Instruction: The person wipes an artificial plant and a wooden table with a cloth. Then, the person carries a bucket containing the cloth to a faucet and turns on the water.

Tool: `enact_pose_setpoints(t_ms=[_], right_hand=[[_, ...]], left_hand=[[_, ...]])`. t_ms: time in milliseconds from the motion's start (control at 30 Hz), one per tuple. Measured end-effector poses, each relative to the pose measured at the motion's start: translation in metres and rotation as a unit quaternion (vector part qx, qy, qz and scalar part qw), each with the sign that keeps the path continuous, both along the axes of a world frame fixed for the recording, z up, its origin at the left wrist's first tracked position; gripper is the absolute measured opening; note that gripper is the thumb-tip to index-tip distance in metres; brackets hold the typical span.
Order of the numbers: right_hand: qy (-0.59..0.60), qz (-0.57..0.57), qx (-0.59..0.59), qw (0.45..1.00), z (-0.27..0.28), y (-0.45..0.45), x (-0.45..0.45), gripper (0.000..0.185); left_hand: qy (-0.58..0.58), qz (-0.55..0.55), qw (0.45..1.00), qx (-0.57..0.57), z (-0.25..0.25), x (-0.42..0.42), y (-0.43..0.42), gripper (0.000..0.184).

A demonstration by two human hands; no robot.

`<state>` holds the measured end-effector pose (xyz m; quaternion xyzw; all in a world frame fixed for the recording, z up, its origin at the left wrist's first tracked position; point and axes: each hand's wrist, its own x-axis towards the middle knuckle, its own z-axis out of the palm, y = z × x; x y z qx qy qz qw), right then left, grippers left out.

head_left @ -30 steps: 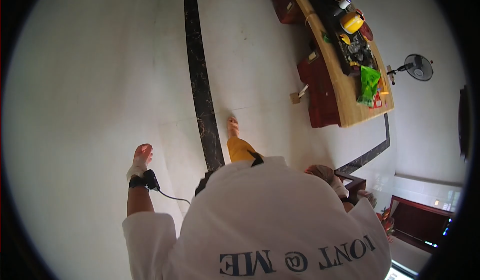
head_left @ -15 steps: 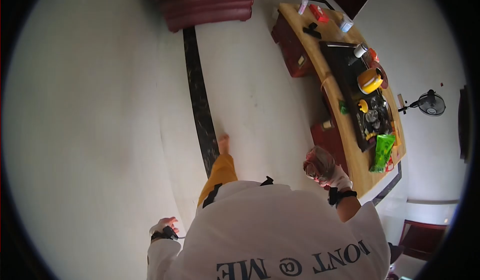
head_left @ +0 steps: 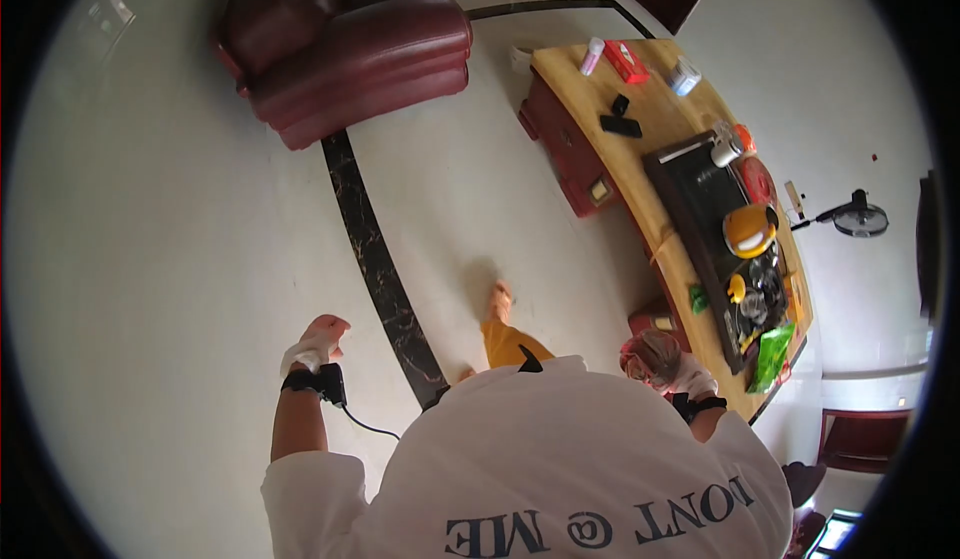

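My left hand (head_left: 320, 341), in a white partial glove with a black band and cable at the wrist, hangs out over the floor at the left. It holds nothing that I can see, and its fingers are loosely bent. On the right, my right hand (head_left: 690, 374), also in white with a black wrist band, is closed on a crumpled reddish-brown bundle (head_left: 650, 357). Whether the bundle is cloth or a plastic bag I cannot tell. It is close to the near side of the wooden desk (head_left: 677, 259); part of the hand is hidden behind it.
A black tea tray (head_left: 690, 184) on the desk carries a yellow kettle (head_left: 748, 231) and small tea things. Also there are a green packet (head_left: 773, 357), a red box (head_left: 626, 61) and a phone (head_left: 621, 126). A maroon sofa (head_left: 360, 69) stands ahead; a fan (head_left: 858, 219) is beyond the desk.
My left hand has swung forward and up. The sofa appears larger and nearer, and a bare foot has shifted rightward. The bundle stays in my right hand.
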<state>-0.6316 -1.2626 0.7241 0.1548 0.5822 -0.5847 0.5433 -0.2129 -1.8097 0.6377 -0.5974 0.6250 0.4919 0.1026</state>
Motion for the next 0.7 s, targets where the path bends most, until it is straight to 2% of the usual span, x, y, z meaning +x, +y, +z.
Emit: enact_pose_setpoints(t_ms=[100, 133, 167, 200, 233, 267, 333, 367, 467, 533, 567, 667, 700], right_hand=[[0.007, 0.005, -0.007, 1.000, -0.004, -0.055, -0.059, 0.049], [0.006, 0.010, -0.012, 1.000, -0.004, -0.075, -0.079, 0.049], [0.010, 0.015, -0.022, 1.000, -0.004, -0.100, -0.100, 0.049], [0.011, 0.021, -0.033, 0.999, -0.001, -0.122, -0.121, 0.049], [0.012, 0.027, -0.048, 0.998, 0.001, -0.146, -0.141, 0.049], [0.016, 0.038, -0.064, 0.997, 0.004, -0.172, -0.160, 0.049], [0.018, 0.059, -0.095, 0.994, 0.016, -0.223, -0.195, 0.049], [0.019, 0.067, -0.113, 0.991, 0.023, -0.249, -0.213, 0.049], [0.009, 0.079, -0.154, 0.985, 0.043, -0.320, -0.259, 0.049], [0.002, 0.084, -0.179, 0.980, 0.054, -0.365, -0.289, 0.049], [-0.010, 0.084, -0.194, 0.977, 0.058, -0.386, -0.307, 0.049], [-0.016, 0.089, -0.233, 0.968, 0.068, -0.456, -0.346, 0.049], [-0.023, 0.090, -0.243, 0.966, 0.072, -0.478, -0.359, 0.049]], left_hand=[[0.007, -0.003, 1.000, 0.001, -0.007, -0.061, -0.047, 0.026], [0.037, -0.158, 0.985, -0.059, -0.052, -0.048, -0.065, 0.026], [0.063, -0.311, 0.936, -0.154, -0.094, -0.036, -0.083, 0.025], [0.095, -0.420, 0.866, -0.256, -0.132, -0.026, -0.100, 0.025], [0.053, -0.197, 0.976, -0.072, -0.117, -0.043, -0.092, 0.026], [0.001, 0.048, 0.992, 0.119, -0.100, -0.057, -0.080, 0.027], [-0.030, -0.148, 0.971, 0.185, -0.078, -0.061, -0.096, 0.028], [-0.040, -0.164, 0.966, 0.196, -0.078, -0.061, -0.103, 0.028], [0.036, 0.088, 0.960, 0.262, -0.104, -0.028, -0.131, 0.033], [0.086, 0.270, 0.918, 0.277, -0.118, -0.023, -0.165, 0.037], [0.083, 0.267, 0.919, 0.279, -0.126, -0.030, -0.188, 0.037], [0.054, 0.219, 0.895, 0.386, -0.157, -0.075, -0.276, 0.018], [0.042, 0.202, 0.884, 0.420, -0.166, -0.091, -0.307, 0.020]])
